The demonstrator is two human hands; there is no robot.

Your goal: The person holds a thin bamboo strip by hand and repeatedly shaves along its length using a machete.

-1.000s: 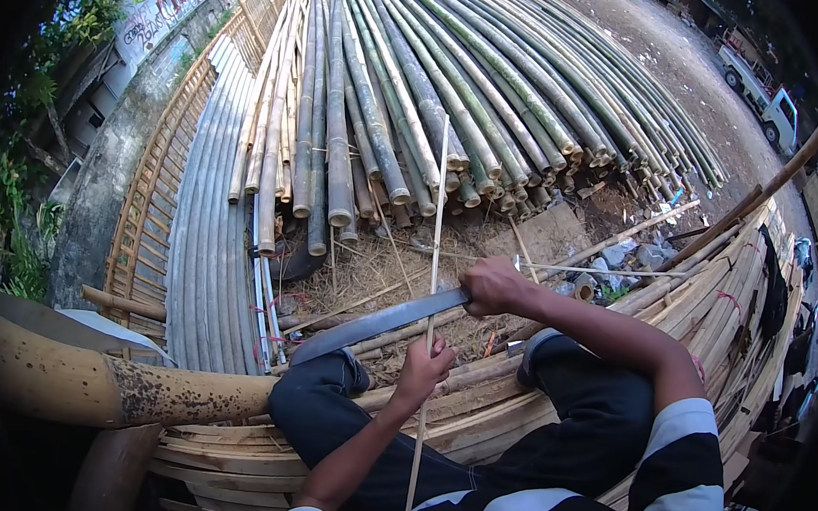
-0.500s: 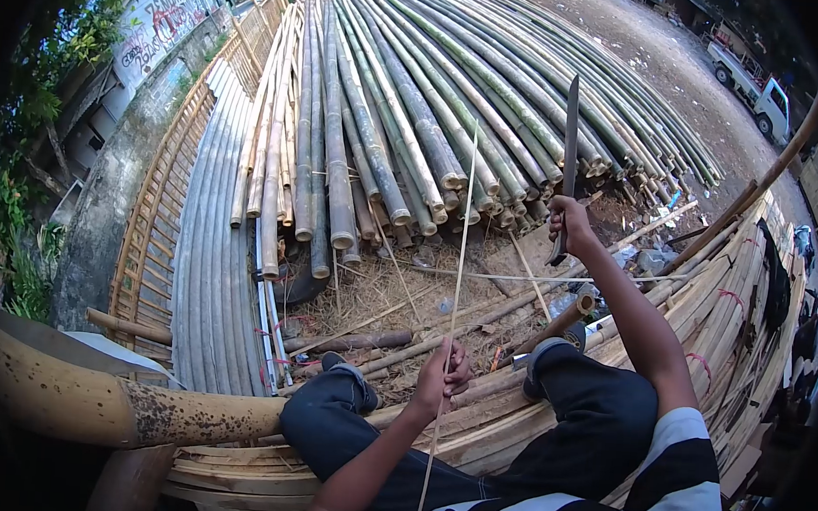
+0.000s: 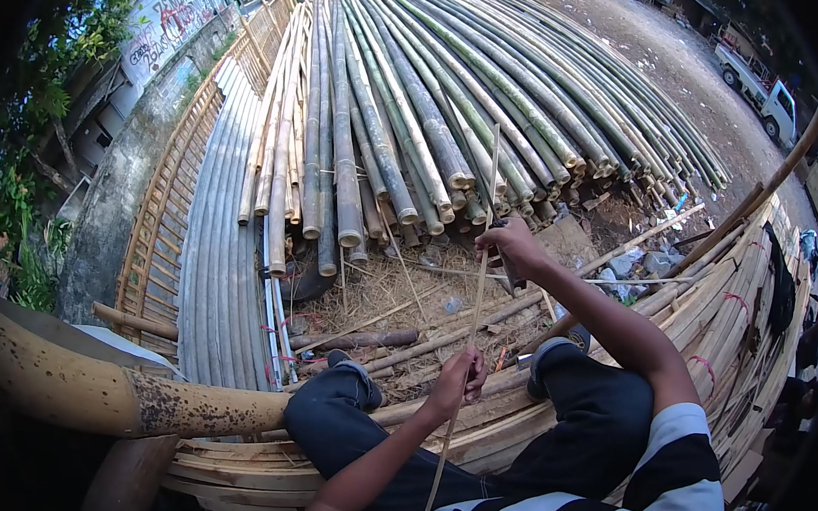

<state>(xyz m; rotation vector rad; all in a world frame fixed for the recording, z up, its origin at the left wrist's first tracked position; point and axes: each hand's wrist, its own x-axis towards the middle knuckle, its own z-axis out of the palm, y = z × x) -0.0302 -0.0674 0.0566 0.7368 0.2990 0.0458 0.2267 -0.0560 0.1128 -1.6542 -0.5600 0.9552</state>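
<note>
A thin bamboo strip (image 3: 481, 307) stands nearly upright over my lap, its top in front of the stacked poles. My left hand (image 3: 458, 382) is closed around its lower part, above my crossed legs. Higher up and to the right, my right hand (image 3: 512, 250) is closed on the dark handle of a long knife (image 3: 515, 275). The fingers of that hand are also at the strip. Most of the knife's blade is hidden or seen edge-on against the poles behind.
Long bamboo poles (image 3: 435, 135) fan out ahead. Corrugated sheets (image 3: 227, 244) and a bamboo ladder-like frame (image 3: 163, 212) lie left. A thick bamboo pole (image 3: 184, 408) is at the near left. Split bamboo strips (image 3: 705, 320) curve around the right. A white truck (image 3: 776, 107) stands far right.
My right hand first rose away from the strip with the knife upright, then came down and left to the strip. The blade no longer shows broadside. My left hand has stayed on the strip.
</note>
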